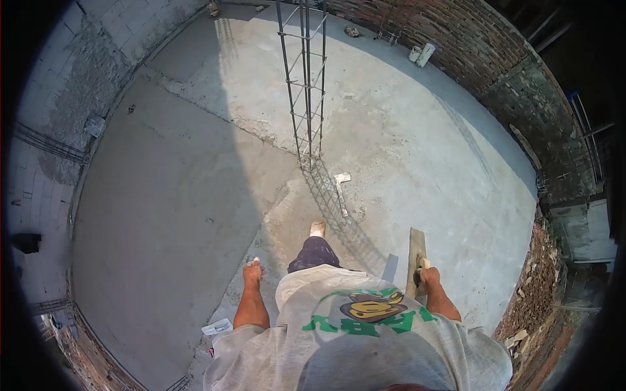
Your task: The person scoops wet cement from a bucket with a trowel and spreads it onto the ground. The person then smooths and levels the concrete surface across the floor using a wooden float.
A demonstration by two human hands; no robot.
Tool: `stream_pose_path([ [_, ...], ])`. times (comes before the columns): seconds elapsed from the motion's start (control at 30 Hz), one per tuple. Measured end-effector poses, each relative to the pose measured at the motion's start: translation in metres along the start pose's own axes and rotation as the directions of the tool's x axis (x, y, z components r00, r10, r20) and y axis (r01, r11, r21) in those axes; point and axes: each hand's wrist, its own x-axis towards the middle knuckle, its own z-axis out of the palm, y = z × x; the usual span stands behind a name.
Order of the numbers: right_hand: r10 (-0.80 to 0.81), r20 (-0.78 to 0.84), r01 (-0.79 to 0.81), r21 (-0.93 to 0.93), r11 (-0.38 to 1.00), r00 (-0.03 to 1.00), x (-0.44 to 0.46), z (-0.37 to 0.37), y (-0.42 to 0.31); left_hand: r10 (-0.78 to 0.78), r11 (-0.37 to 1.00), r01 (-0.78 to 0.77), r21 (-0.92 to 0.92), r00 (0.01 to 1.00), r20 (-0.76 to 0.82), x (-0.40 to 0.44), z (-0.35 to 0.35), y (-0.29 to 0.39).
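Note:
My right hand (430,279) is closed around the pale handle of a long, flat trowel (415,251), whose narrow blade points away from me. The trowel is off the floor, with a grey shadow beside it. My left hand (253,270) hangs at my other side with its fingers curled in. A small whitish spot shows at its fingertips, too small to make out. Ahead of my foot, a cement-smeared tool shaped like a hatchet (342,194) lies on the concrete floor (417,143).
An upright rebar column cage (305,85) rises from the floor ahead. A brick wall (450,39) curves along the right, with white containers (422,55) at its foot. Grey block wall (45,189) stands left. Rubble (531,293) borders the slab at right. A white packet (217,327) lies near my left arm.

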Motion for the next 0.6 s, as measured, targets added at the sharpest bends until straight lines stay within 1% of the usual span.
stream_pose_path([
  [0.03, -0.032, -0.042, 0.031, -0.02, 0.999, 0.999, -0.014, -0.024, -0.028, -0.042, 0.999, 0.042, 0.032, 0.999, -0.004, 0.008, 0.013, 0.028],
  [0.07, 0.006, 0.077, -0.002, -0.059, 0.998, 0.997, 0.008, -0.02, -0.028, -0.059, 0.997, 0.058, 0.054, 0.998, 0.023, 0.018, 0.026, 0.054],
  [0.1, 0.083, 0.077, -0.085, 0.028, 0.996, 0.994, -0.011, -0.045, -0.048, -0.049, 0.994, 0.045, 0.097, 0.998, 0.038, 0.026, 0.042, 0.08],
  [0.13, 0.116, 0.11, -0.114, -0.03, 0.993, 0.987, 0.0, -0.044, -0.049, -0.012, 0.995, 0.005, 0.103, 0.998, 0.069, 0.028, 0.059, 0.111],
  [0.17, 0.095, 0.178, -0.087, -0.055, 0.995, 0.979, -0.003, -0.058, -0.058, 0.019, 0.994, -0.028, 0.105, 0.996, 0.091, 0.03, 0.078, 0.146],
  [0.23, -0.061, 0.103, 0.068, -0.067, 0.995, 0.993, 0.034, -0.026, -0.031, 0.125, 0.976, -0.16, 0.151, 0.968, 0.218, 0.041, 0.119, 0.224],
  [0.27, -0.008, 0.068, 0.007, 0.016, 1.0, 0.998, 0.043, -0.031, -0.041, 0.151, 0.962, -0.205, 0.178, 0.949, 0.275, 0.043, 0.138, 0.256],
  [0.3, 0.056, 0.056, -0.06, 0.084, 0.995, 0.997, 0.039, -0.038, -0.049, 0.21, 0.945, -0.28, 0.172, 0.917, 0.34, 0.041, 0.159, 0.293],
  [0.33, 0.128, 0.074, -0.136, 0.131, 0.982, 0.989, 0.022, -0.034, -0.046, 0.283, 0.904, -0.376, 0.203, 0.883, 0.375, 0.035, 0.176, 0.33],
  [0.37, 0.131, 0.133, -0.154, 0.172, 0.973, 0.982, 0.037, -0.007, -0.028, 0.325, 0.87, -0.44, 0.222, 0.851, 0.413, 0.043, 0.195, 0.362],
  [0.4, 0.135, 0.193, -0.175, 0.211, 0.962, 0.972, 0.057, 0.028, -0.003, 0.417, 0.796, -0.566, 0.215, 0.77, 0.482, 0.074, 0.212, 0.384],
  [0.43, 0.178, 0.233, -0.214, 0.141, 0.967, 0.956, 0.058, 0.014, -0.015, 0.484, 0.786, -0.603, 0.136, 0.737, 0.472, 0.062, 0.228, 0.419],
  [0.47, 0.203, 0.246, -0.229, 0.085, 0.97, 0.948, 0.075, -0.004, -0.033, 0.539, 0.751, -0.652, 0.106, 0.698, 0.471, 0.061, 0.245, 0.448],
  [0.5, 0.122, 0.267, -0.132, 0.018, 0.991, 0.956, 0.089, -0.012, -0.036, 0.596, 0.682, -0.712, 0.167, 0.674, 0.437, 0.056, 0.261, 0.476],
  [0.53, 0.119, 0.284, -0.14, 0.054, 0.989, 0.951, 0.123, -0.034, -0.047, 0.654, 0.607, -0.761, 0.227, 0.642, 0.401, 0.053, 0.276, 0.495],
  [0.6, 0.114, 0.326, -0.159, 0.115, 0.981, 0.938, 0.189, -0.085, -0.069, 0.579, 0.761, -0.642, 0.094, 0.738, 0.346, 0.077, 0.311, 0.489],
])
